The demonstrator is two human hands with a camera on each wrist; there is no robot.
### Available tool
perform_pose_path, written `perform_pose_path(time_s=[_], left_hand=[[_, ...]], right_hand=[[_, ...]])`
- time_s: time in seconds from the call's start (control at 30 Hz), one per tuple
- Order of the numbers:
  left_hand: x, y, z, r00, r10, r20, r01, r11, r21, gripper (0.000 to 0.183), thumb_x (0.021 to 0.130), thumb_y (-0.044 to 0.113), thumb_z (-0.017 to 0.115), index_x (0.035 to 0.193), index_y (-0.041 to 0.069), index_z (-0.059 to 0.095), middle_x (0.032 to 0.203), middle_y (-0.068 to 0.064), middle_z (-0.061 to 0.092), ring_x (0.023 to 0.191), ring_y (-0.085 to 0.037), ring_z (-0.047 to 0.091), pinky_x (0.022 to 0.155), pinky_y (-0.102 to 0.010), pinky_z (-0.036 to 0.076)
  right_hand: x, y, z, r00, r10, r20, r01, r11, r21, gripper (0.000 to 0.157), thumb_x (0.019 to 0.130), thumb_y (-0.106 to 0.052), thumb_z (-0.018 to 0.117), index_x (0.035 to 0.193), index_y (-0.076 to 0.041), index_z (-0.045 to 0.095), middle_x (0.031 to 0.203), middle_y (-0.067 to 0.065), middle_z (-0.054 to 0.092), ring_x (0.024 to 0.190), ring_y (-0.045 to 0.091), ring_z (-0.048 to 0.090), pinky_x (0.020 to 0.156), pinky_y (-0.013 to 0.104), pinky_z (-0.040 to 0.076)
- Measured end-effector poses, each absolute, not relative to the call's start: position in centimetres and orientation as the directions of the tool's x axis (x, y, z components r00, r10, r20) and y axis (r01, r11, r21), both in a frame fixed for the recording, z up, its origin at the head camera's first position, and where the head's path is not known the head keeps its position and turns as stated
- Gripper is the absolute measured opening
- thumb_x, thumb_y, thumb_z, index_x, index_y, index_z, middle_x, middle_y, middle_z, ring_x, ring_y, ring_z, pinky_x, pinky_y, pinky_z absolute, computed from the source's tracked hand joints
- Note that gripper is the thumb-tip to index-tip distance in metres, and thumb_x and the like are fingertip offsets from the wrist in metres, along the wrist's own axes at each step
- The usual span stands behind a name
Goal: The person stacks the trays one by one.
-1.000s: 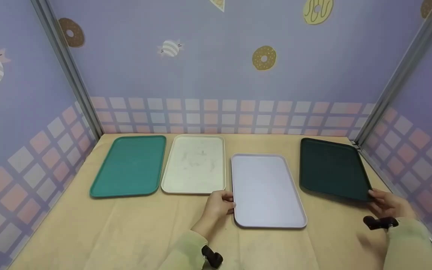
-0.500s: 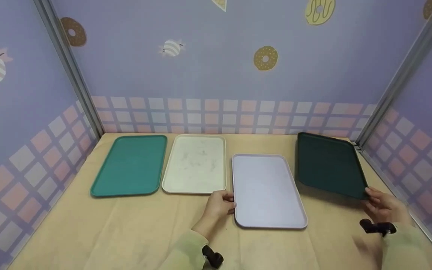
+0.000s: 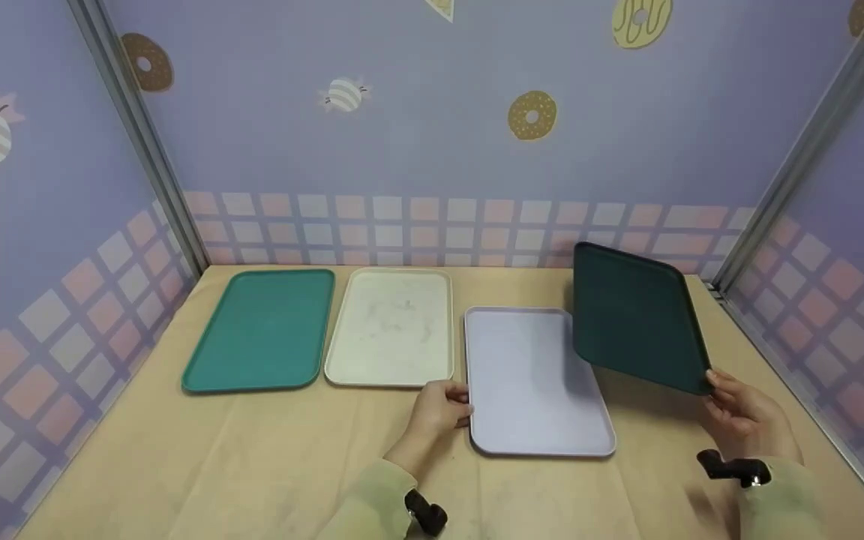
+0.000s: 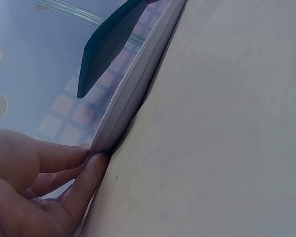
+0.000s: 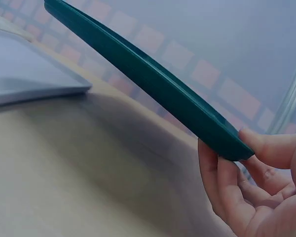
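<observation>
My right hand (image 3: 751, 420) pinches the near right corner of a dark green tray (image 3: 638, 319), thumb on top and fingers beneath. The tray hangs tilted above the table, its left side higher, and overlaps the right edge of a lilac tray (image 3: 529, 390) in the head view. In the right wrist view the dark green tray (image 5: 148, 79) shows edge-on, well off the tabletop. With thumb and fingers, my left hand (image 3: 436, 416) pinches the left rim of the lilac tray near its front. That tray's rim (image 4: 133, 94) lies close along the table in the left wrist view.
A cream tray (image 3: 391, 330) with grey smudges lies left of the lilac one, and a teal green tray (image 3: 259, 330) farther left. The table (image 3: 267, 465) has a pale yellow cover. Patterned wall panels (image 3: 432, 135) with metal corner posts enclose the back and sides.
My right hand has lifted the dark green tray off the table and carried it left, tilting it more, until it overlaps the lilac tray. My left hand has stayed in place.
</observation>
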State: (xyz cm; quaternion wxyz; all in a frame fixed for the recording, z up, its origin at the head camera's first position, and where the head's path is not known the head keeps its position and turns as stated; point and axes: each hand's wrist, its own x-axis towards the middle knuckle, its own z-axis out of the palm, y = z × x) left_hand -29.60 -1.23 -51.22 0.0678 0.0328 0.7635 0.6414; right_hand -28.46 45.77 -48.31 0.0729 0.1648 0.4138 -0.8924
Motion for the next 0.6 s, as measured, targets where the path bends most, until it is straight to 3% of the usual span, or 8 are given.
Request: perform_pose_path(time_s=[0.17, 0.6], left_hand=[[-29.5, -1.3, -51.2, -0.987, 0.145, -0.062, -0.037, 0.173, 0.984, 0.029, 0.086, -0.016, 0.065, 0.115, -0.017, 0.066, 0.097, -0.019, 0.068, 0.075, -0.015, 0.067, 0.072, -0.034, 0.066], [-29.6, -1.3, -51.0, -0.988, 0.134, -0.078, -0.052, 0.187, 0.981, 0.029, 0.086, -0.015, 0.066, 0.115, -0.017, 0.067, 0.093, -0.015, 0.067, 0.074, -0.013, 0.065, 0.071, -0.033, 0.065]], right_hand=[[-29.1, 45.1, -47.8, -0.902, -0.069, -0.427, 0.356, -0.678, -0.643, 0.030, 0.104, -0.002, 0.056, 0.090, -0.008, 0.082, 0.091, 0.007, 0.080, 0.084, 0.015, 0.076, 0.074, 0.027, 0.064], [-28.9, 41.9, -48.3, -0.921, -0.064, -0.384, 0.327, -0.665, -0.671, 0.028, 0.104, 0.000, 0.056, 0.094, -0.009, 0.081, 0.091, 0.006, 0.079, 0.083, 0.014, 0.075, 0.076, 0.026, 0.064]])
